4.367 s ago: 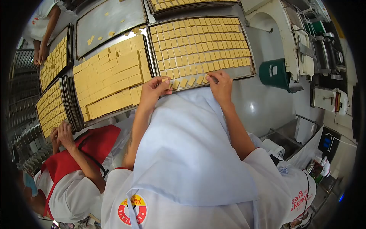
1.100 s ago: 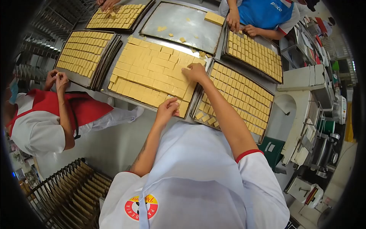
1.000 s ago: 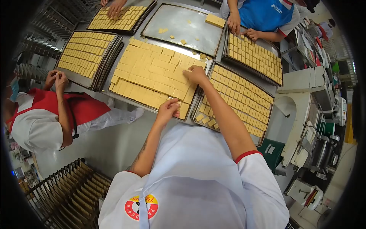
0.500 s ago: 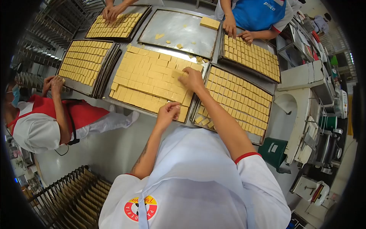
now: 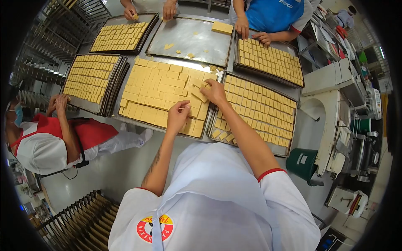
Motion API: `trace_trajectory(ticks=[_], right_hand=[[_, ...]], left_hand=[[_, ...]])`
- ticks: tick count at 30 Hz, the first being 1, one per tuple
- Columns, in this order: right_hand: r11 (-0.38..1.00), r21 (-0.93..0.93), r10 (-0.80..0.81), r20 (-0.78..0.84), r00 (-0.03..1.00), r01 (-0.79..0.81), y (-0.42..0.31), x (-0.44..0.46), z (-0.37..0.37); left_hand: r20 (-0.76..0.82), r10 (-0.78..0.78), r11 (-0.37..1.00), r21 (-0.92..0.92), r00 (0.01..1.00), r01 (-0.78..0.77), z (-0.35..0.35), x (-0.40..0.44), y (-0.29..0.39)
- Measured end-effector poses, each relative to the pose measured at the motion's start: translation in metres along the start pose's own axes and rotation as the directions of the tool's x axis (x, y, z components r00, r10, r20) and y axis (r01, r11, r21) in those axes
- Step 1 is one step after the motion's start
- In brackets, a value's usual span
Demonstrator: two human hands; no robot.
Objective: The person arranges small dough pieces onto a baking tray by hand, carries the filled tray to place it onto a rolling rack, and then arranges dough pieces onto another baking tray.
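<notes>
My right hand (image 5: 213,92) grips a short yellow strip of dough blocks (image 5: 198,93) at its right end, tilted above the right part of the packed tray. Beside it, my left hand (image 5: 179,116) hovers over the front of the same tray with fingers apart and nothing in them. Closely packed yellow blocks (image 5: 146,88) cover this tray, in more than one layer. To the right, another tray (image 5: 279,151) bears rows of spaced yellow pieces (image 5: 259,111), with a few tilted pieces (image 5: 223,135) at its near left corner.
A co-worker in a blue apron (image 5: 274,14) works at the back right tray. Another in red (image 5: 90,134) stands left. A third person's hands (image 5: 169,9) are at the back. A nearly bare tray (image 5: 184,39) holds a block and scraps. A green bin (image 5: 301,164) stands right.
My right hand has lifted the strip from the packed layer. My left hand has moved up over the tray and opened. Earlier, both hands were at the right tray's near edge.
</notes>
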State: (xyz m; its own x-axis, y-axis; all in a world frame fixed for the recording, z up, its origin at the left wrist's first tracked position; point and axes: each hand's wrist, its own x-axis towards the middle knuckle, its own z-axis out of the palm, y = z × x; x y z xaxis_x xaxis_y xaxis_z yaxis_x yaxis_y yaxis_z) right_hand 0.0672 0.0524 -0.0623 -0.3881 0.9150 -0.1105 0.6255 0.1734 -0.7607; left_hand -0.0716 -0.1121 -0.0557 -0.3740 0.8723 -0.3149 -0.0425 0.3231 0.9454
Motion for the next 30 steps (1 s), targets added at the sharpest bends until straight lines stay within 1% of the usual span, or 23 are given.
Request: trace_trajectory(ticks=[3,5,6,8,9,11,12,13,14,15,16,17,18,19,20,21,22,24,25,28,29,30], right_hand=[[1.0,0.005,-0.028,-0.013,1.0,0.028,-0.005,-0.004,-0.007],[0.995,0.004,-0.101,-0.038,0.994,0.102,-0.011,-0.007,-0.012],[0.99,0.002,-0.138,-0.051,0.989,0.138,-0.011,-0.007,-0.013],[0.971,0.235,0.047,-0.045,0.998,-0.035,0.008,0.004,-0.003],[0.93,0.346,0.138,-0.028,0.99,-0.12,0.004,0.005,-0.005],[0.805,0.552,0.168,0.137,0.976,-0.216,0.001,0.002,-0.014],[0.722,0.637,0.167,0.219,0.961,-0.27,-0.008,-0.002,-0.023],[0.722,0.641,0.124,0.25,0.96,-0.26,-0.013,-0.007,-0.029],[0.755,0.611,0.087,0.27,0.959,-0.241,-0.017,-0.012,-0.031],[0.785,0.581,0.047,0.29,0.956,-0.215,-0.02,-0.016,-0.033],[0.814,0.551,0.004,0.311,0.95,-0.184,-0.029,-0.019,-0.037],[0.891,0.447,-0.083,0.334,0.939,-0.08,-0.037,-0.024,-0.043],[0.912,0.409,-0.117,0.317,0.941,-0.025,-0.043,-0.03,-0.048],[0.929,0.368,-0.147,0.3,0.943,0.028,-0.047,-0.037,-0.054],[0.943,0.325,-0.174,0.283,0.943,0.077,-0.05,-0.044,-0.059],[0.962,0.266,-0.131,0.236,0.963,0.065,-0.05,-0.05,-0.064],[0.938,0.346,-0.089,0.208,0.974,0.012,-0.042,-0.055,-0.066],[0.86,0.504,0.0,0.163,0.987,-0.084,-0.026,-0.066,-0.07],[0.798,0.591,0.016,0.173,0.985,-0.117,-0.02,-0.072,-0.075],[0.747,0.65,0.019,0.189,0.982,-0.14,-0.01,-0.089,-0.087],[0.774,0.625,-0.023,0.187,0.982,-0.101,0.001,-0.094,-0.087],[0.736,0.663,-0.007,0.213,0.977,-0.139,-0.003,-0.103,-0.093]], left_hand=[[0.003,0.065,0.997,0.048,0.998,-0.065,0.0,0.011,0.004],[-0.003,0.084,0.993,0.087,0.996,-0.083,0.0,0.012,0.014],[-0.001,0.085,0.994,0.072,0.996,-0.085,0.0,0.015,0.013],[0.007,0.086,0.995,0.043,0.996,-0.086,0.001,0.022,0.009],[0.016,0.062,0.996,-0.07,0.998,-0.061,0.003,0.025,0.008],[0.041,0.024,0.958,-0.287,0.999,-0.011,0.004,0.034,0.008],[0.072,-0.018,0.949,-0.314,0.997,0.04,0.005,0.039,0.012],[0.104,-0.063,0.936,-0.339,0.993,0.095,0.006,0.042,0.022],[0.137,-0.109,0.919,-0.363,0.985,0.152,0.007,0.044,0.03],[0.203,-0.134,0.909,-0.365,0.97,0.202,0.011,0.043,0.044],[0.287,-0.122,0.875,-0.421,0.95,0.239,0.013,0.043,0.055],[0.369,-0.104,0.837,-0.469,0.923,0.282,0.016,0.042,0.064],[0.451,-0.083,0.795,-0.508,0.889,0.332,0.019,0.04,0.072],[0.486,-0.045,0.8,-0.506,0.873,0.323,0.023,0.036,0.079],[0.457,-0.054,0.851,-0.444,0.888,0.281,0.025,0.036,0.074],[0.428,-0.059,0.895,-0.378,0.902,0.237,0.029,0.036,0.07],[0.396,-0.06,0.931,-0.309,0.916,0.195,0.031,0.036,0.066],[0.404,-0.041,0.953,-0.259,0.914,0.157,0.035,0.031,0.063],[0.408,-0.032,0.962,-0.234,0.912,0.138,0.038,0.027,0.065],[0.47,0.031,0.985,-0.166,0.882,0.054,0.053,0.008,0.075],[0.478,0.054,0.986,-0.167,0.877,0.03,0.056,0.001,0.082],[0.5,0.042,0.991,-0.131,0.865,0.028,0.058,-0.001,0.081]])
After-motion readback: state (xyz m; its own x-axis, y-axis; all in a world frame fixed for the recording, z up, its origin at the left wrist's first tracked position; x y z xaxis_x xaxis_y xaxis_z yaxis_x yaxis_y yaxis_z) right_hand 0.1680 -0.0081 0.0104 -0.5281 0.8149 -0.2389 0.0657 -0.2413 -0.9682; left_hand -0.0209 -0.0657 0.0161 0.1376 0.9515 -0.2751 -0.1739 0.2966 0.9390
